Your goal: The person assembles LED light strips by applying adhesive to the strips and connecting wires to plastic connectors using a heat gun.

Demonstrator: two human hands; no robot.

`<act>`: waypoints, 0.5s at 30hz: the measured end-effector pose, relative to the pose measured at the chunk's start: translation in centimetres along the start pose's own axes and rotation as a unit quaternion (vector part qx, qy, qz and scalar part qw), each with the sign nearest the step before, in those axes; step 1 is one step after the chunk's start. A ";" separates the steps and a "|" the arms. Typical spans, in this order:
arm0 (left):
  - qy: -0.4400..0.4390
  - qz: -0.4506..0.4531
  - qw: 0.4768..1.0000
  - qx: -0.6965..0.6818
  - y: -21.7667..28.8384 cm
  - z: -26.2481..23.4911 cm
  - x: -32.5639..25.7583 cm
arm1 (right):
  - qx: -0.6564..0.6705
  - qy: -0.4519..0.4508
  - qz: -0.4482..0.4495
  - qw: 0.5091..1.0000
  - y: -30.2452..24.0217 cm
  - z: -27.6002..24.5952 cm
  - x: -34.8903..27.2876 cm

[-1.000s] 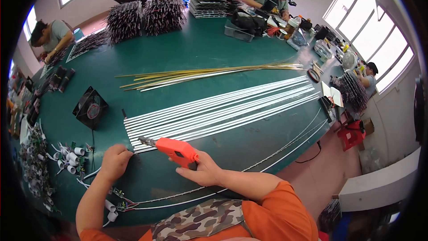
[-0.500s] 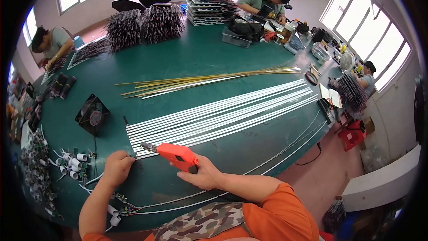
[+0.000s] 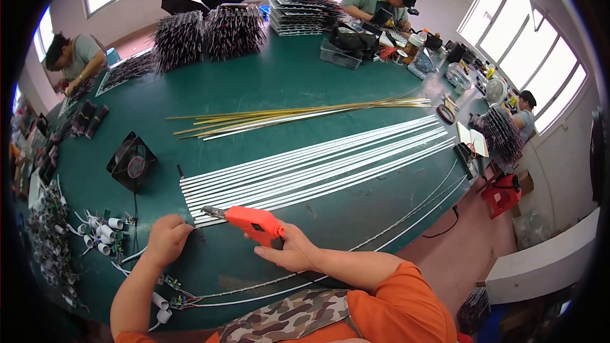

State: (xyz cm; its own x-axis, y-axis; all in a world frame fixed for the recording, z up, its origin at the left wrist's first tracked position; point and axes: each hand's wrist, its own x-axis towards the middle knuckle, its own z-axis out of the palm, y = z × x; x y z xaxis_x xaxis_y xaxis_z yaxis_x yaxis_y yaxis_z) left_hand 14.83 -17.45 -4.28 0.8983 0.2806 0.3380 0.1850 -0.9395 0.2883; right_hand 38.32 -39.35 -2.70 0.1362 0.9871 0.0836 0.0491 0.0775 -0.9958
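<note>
Several narrow white strips (image 3: 318,164) lie side by side on the green table, running from the left up to the right. My right hand (image 3: 293,248) is closed round the handle of a red pistol-shaped tool (image 3: 257,223). Its dark metal nose (image 3: 215,212) points left, over the left ends of the nearest strips. Close to that nose, my left hand (image 3: 168,239) is closed, with thumb and forefinger pinched at the near left corner of the strips. What the pinch holds is too small to make out.
A black fan (image 3: 132,162) and a heap of white-capped circuit pieces (image 3: 101,235) stand at left. Yellow rods (image 3: 286,113) lie beyond the strips; a twisted cord (image 3: 375,234) curves along the near edge. Scissors (image 3: 446,113) lie far right. Other people (image 3: 381,5) work around the table.
The whole view has shifted very slightly. My hands and the red tool keep almost the same place over the strip ends.
</note>
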 end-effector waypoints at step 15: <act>0.005 -0.015 1.000 0.008 0.0 0.1 0.2 | 0.003 0.007 -0.015 1.000 0.6 -0.1 0.0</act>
State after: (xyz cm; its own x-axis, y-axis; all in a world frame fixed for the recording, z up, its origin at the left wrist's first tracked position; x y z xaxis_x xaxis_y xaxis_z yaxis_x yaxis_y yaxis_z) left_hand 15.07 -17.40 -4.25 0.8884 0.3098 0.3389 0.2175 -0.9340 0.2834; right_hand 38.47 -39.35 -3.27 0.1485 0.9824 0.1132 0.0470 0.1074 -0.9931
